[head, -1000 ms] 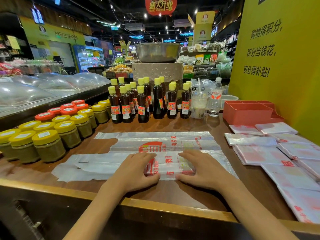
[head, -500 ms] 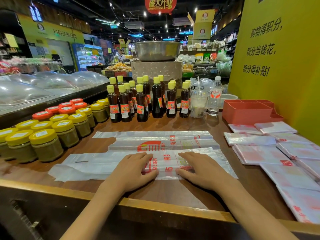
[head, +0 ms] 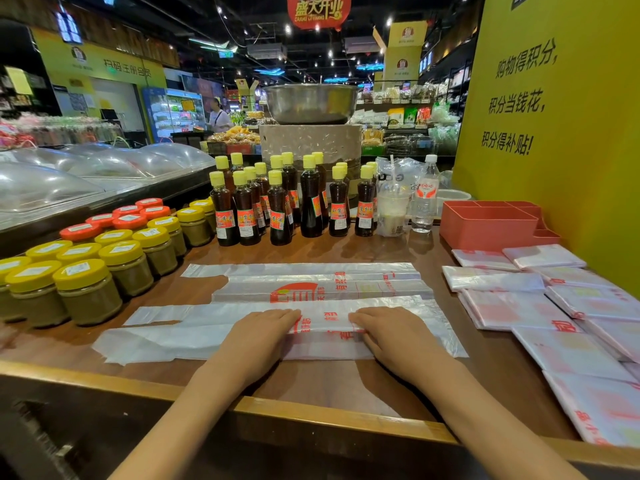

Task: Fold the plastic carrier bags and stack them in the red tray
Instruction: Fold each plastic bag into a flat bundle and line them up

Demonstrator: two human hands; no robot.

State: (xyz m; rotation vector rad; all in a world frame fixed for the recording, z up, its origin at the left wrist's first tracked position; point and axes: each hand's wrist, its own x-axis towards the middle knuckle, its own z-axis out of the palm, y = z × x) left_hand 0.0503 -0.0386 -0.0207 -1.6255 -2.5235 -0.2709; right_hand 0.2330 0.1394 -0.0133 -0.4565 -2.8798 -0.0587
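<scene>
In a shop, the wooden surface (head: pixel 346 379) is carrying a carrier bag (head: pixel 207 327) — the left hand (head: pixel 258 336) and right hand (head: pixel 391 336), fingers flat, are now pressing its lengthwise fold slightly further up; the red tray (head: pixel 485 225) is waiting far right.

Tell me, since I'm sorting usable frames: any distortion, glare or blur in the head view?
Head view: wide-angle bending curves the counter edge; ceiling lights glare on the clear domes; folded bags at right look soft, and the far shop is soft too; both hands and the bag under them are sharp.
</scene>
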